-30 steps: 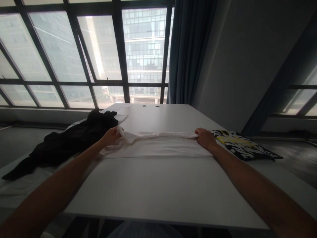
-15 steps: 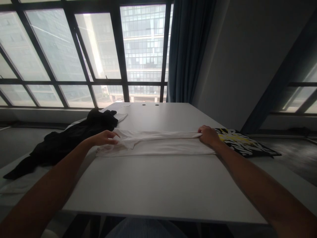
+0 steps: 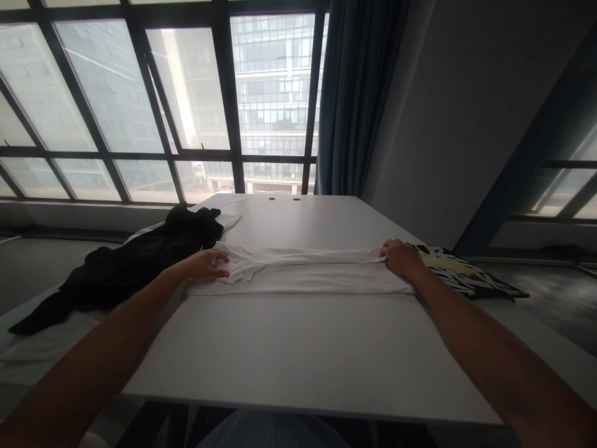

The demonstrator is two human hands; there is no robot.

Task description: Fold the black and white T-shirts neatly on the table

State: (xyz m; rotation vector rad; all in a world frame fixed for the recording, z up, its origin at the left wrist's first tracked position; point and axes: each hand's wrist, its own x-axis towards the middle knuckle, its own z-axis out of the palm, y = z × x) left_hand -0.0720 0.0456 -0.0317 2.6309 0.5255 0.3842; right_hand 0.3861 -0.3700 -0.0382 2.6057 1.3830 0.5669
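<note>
A white shirt (image 3: 303, 277) lies across the table as a long, narrow folded strip, its upper layer folded over along the far side. At its left end, my left hand (image 3: 204, 264) rests on the fabric with thumb and fingers apart, beside some small wrinkles and a loose flap. My right hand (image 3: 403, 258) pinches the far right corner of the strip between thumb and fingers. The fabric under both palms is hidden.
The white table (image 3: 303, 348) runs away toward the windows. A heap of black clothing (image 3: 140, 258) lies on the left, over white cloth (image 3: 51, 339). To the right sits a folded black garment (image 3: 466, 270) with a white and yellow print. A blue curtain (image 3: 359, 99) hangs behind.
My left hand has settled lower onto the cloth, and the loose flap there lies flatter. My right hand has shifted slightly right, with the shirt's upper layer drawn along.
</note>
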